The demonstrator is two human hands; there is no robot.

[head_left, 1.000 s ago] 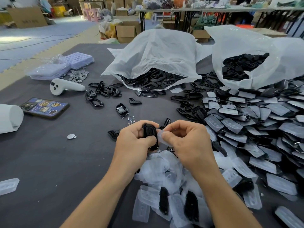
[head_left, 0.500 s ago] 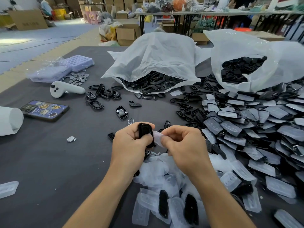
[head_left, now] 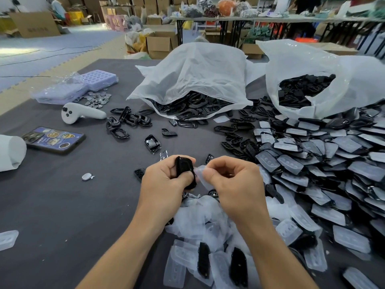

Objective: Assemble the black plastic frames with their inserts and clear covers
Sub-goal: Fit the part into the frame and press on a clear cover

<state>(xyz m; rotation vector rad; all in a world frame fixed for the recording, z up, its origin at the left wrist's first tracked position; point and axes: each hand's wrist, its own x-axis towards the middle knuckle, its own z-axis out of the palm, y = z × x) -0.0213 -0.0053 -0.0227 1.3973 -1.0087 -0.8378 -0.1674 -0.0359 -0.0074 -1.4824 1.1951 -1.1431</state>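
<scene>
1. A phone is lying camera-side up on the dark table.
2. A white controller is resting just beyond it.
3. A white roll is sitting at the left edge.

Bare dark table left of the hands – heaped covered frames crowding the right

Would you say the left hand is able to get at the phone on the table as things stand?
Probably not at once: the left hand grips the black frame, so it is occupied. Only flat table lies between it and the phone.
</scene>
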